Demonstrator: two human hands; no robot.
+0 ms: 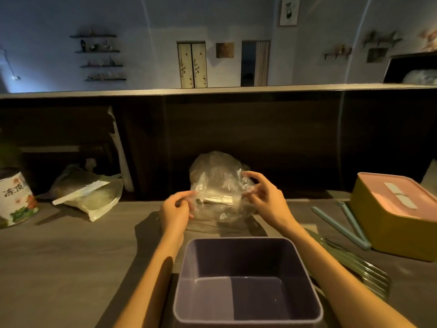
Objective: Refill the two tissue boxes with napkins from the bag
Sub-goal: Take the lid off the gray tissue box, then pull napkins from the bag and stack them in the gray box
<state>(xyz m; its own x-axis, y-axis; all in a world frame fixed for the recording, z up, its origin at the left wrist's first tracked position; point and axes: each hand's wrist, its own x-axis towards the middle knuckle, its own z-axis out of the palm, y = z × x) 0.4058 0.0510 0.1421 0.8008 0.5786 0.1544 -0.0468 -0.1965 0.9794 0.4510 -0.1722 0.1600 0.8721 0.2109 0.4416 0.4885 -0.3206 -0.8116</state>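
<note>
A clear plastic bag [216, 176] with a stack of white napkins [218, 200] inside stands on the counter straight ahead. My left hand [173, 209] pinches the bag's left edge. On the other side, my right hand [266, 200] pinches its right edge with curled fingers. Below my hands sits an open purple tissue box [246, 282] without a lid, and nothing lies in it. A yellow tissue box with a pink slotted lid [397, 209] stands at the right.
Light blue sealing clips [343, 224] and a ribbed greenish lid [354, 263] lie right of the purple box. A printed can [16, 197] and a filled plastic bag [87, 192] sit at the left. A dark wooden back panel [260, 138] rises behind the counter.
</note>
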